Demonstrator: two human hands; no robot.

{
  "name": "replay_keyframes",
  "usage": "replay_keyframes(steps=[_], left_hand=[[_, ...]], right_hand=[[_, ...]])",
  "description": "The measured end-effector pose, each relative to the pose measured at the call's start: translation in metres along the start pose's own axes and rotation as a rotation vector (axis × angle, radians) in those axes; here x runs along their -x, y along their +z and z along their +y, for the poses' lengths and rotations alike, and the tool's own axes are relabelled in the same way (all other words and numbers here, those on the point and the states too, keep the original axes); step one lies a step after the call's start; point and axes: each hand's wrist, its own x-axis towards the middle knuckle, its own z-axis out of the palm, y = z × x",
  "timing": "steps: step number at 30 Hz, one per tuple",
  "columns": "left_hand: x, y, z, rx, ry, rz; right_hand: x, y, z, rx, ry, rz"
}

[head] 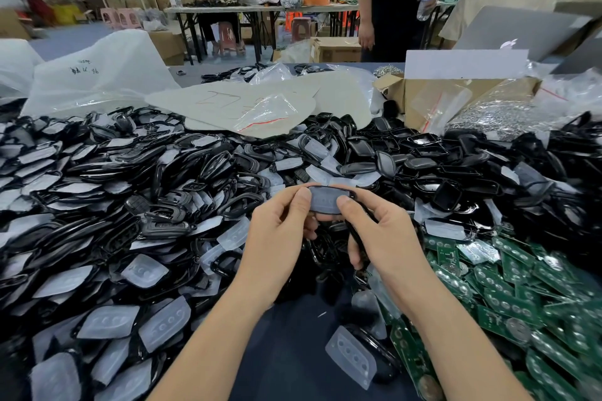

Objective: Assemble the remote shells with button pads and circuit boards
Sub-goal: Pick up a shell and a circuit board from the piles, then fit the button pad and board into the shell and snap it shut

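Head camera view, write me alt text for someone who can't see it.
The left hand and right hand hold a black remote shell with a translucent button pad in it, thumbs pressing on top. Around them lie heaps of black shells, loose pads and, at right, green circuit boards.

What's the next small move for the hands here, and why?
Probably press the translucent button pad flush into the black remote shell with both thumbs. The left hand and right hand both pinch the shell with thumbs on the pad, and no board is in it yet. The green circuit boards lie to the right, likely the following pick.
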Motion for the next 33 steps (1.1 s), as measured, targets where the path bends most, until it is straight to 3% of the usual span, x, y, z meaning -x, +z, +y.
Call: replay_keyframes(steps=[9, 12, 22, 33], left_hand=[[-0.0016, -0.0068, 0.0002, -0.024, -0.006, -0.111], [-0.0021, -0.006, -0.0009, -0.115, 0.033, -0.103], [-0.002, -0.0042, 0.0008, -0.011, -0.014, -0.096], [-0.0011, -0.0049, 0.0023, -0.096, 0.111, -0.072]], right_hand=[[-0.0008, -0.0033, -0.0011, 0.004, -0.013, 0.02], [-0.0002, -0.0041, -0.0009, 0.028, -0.018, 0.014], [0.0008, -0.0029, -0.001, 0.093, -0.076, 0.01], [0.0022, -0.0044, -0.0033, 0.077, -0.097, -0.023]])
